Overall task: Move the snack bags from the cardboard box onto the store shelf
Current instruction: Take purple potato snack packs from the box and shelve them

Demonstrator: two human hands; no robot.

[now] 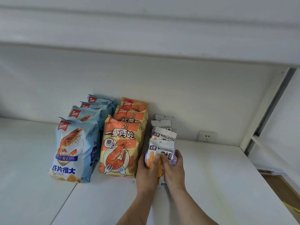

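Much of the stocking looks done: on the white shelf [211,184] stand a row of blue shrimp-chip bags [73,150], then a row of orange shrimp bags [120,143], then a row of small purple bags. At the front of that row, the left hand [146,172] and right hand [172,169] clamp their fingers [162,159] on the front purple bag [164,151]. The cardboard box is out of view, so what remains is unclear; a wall socket [207,136] sits on the white back wall to the right.

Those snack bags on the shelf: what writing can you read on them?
"虾片很大", "CRISP", "≥10%": front blue bag.
"一虾两吃", "脆", "CRISPY": front orange bag.
"WATUDOU", "正尊": purple bag held by both hands, and the bags behind it.
Red corner logos and other small print: too blurred.
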